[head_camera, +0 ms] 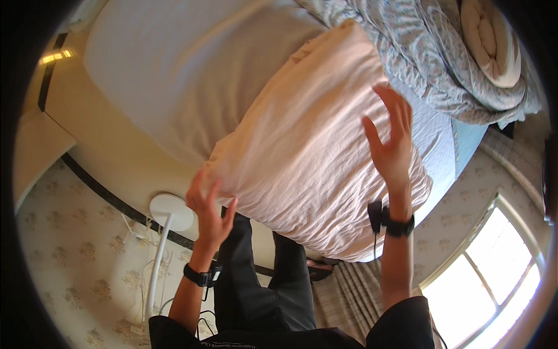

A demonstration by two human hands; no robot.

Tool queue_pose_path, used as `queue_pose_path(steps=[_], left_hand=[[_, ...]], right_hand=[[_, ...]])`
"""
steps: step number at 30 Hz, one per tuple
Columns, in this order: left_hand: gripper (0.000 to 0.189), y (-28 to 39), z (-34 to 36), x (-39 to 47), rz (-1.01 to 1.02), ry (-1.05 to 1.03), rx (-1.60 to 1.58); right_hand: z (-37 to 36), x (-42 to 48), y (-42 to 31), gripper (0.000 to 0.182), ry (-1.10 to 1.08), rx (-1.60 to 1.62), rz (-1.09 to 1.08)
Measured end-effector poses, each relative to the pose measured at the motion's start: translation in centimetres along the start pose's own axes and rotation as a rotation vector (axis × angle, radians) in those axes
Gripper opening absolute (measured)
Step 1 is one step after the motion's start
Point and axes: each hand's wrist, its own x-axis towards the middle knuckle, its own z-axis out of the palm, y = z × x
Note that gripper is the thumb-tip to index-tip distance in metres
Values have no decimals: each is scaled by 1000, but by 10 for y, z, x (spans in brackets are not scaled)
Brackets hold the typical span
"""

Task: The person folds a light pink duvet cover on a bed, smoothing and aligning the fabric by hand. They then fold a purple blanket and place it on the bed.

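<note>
A pink pillow (pixel 301 148) with a wrinkled cover lies tilted across the bed's edge, in front of my body. My left hand (pixel 211 207) is at its lower left corner, fingers spread and slightly blurred; whether it touches the cloth I cannot tell. Over the pillow's right side is my right hand (pixel 392 135), thumb and fingers apart, with nothing gripped. Beyond the pink pillow, a large pale pillow (pixel 174 74) fills the upper left.
A bunched patterned quilt (pixel 418 56) lies at the upper right, beside a rolled beige cloth item (pixel 492 43). Pale blue bedding (pixel 429 131) shows under them. A white lamp (pixel 172 211) stands at the left; a curtain (pixel 348 292) and a bright window (pixel 488 270) are at the right.
</note>
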Motion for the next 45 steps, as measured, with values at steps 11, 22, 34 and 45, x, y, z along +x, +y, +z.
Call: queue_pose_path(steps=[11, 22, 34, 45], left_hand=[[44, -32, 3, 15, 37, -45, -233], [30, -34, -30, -22, -28, -285, -195], [28, -38, -2, 38, -34, -111, -435], [24, -68, 3, 6, -231, -210, -449]], right_hand=[[65, 157, 25, 25, -252, -252, -571], [81, 159, 4, 35, -350, -67, -597], [118, 167, 45, 43, -223, -578, -807], [160, 156, 23, 44, -425, -354, -396]])
